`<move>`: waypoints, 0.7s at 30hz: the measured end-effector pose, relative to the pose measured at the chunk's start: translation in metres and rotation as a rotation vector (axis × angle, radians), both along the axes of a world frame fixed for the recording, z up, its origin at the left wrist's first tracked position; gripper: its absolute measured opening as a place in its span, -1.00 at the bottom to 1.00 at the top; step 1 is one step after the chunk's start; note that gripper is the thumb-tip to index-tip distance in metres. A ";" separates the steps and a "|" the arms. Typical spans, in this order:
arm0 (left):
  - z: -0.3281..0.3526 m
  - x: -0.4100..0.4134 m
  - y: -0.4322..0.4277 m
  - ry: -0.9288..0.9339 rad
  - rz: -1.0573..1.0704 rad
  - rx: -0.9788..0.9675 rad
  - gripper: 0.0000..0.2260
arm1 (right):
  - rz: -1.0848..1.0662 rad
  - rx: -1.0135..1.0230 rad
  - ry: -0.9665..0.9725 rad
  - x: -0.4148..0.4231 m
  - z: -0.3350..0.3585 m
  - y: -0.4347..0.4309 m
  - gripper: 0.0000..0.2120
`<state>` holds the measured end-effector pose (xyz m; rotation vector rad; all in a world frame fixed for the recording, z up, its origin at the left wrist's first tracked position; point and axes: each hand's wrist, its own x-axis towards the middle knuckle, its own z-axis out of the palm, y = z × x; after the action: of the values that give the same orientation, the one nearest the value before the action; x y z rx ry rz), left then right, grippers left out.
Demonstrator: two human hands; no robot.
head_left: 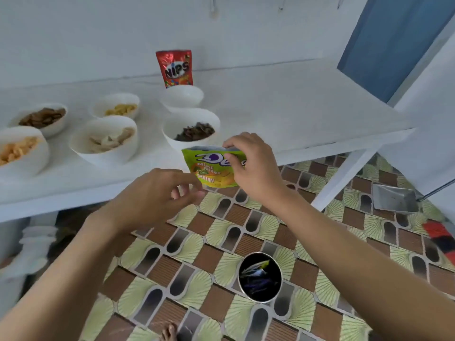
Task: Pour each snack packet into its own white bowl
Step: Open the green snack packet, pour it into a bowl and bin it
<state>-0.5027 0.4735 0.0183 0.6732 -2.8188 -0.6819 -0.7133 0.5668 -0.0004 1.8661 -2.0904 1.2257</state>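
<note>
Right hand [248,166] on green packet's [211,168] top edge

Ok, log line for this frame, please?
right hand: grips green packet top | left hand: at its lower corner, grip unclear | far white bowl: empty | red packet: upright behind it

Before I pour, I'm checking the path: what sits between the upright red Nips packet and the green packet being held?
Head view: an empty round white bowl, then a white bowl of dark pieces.
</note>
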 end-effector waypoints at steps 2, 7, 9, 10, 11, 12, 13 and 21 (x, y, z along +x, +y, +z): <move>-0.020 -0.025 0.030 -0.032 0.031 0.015 -0.73 | 0.046 0.043 -0.001 -0.026 -0.020 0.024 -0.84; -0.071 -0.076 0.089 -0.140 0.053 0.054 -0.81 | 0.047 0.144 -0.057 -0.078 -0.070 0.080 -0.84; -0.094 -0.090 0.106 -0.179 0.054 0.086 -0.80 | 0.049 0.195 -0.069 -0.094 -0.092 0.095 -0.85; -0.105 -0.097 0.113 -0.192 0.053 0.105 -0.79 | 0.045 0.218 -0.076 -0.102 -0.104 0.100 -0.85; -0.119 -0.103 0.118 -0.199 0.056 0.121 -0.77 | 0.035 0.244 -0.090 -0.108 -0.118 0.105 -0.85; -0.134 -0.109 0.122 -0.202 0.058 0.130 -0.73 | 0.025 0.270 -0.112 -0.114 -0.134 0.109 -0.84; -0.151 -0.114 0.125 -0.206 0.056 0.139 -0.69 | 0.019 0.299 -0.130 -0.119 -0.151 0.113 -0.83; -0.324 -0.148 0.132 -0.143 0.153 0.204 -0.66 | 0.006 0.356 -0.121 -0.142 -0.322 0.120 -0.80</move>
<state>-0.6508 0.6050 -0.3053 0.9983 -2.8092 -0.9350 -0.8549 0.6866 -0.3226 1.9758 -2.5094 1.0454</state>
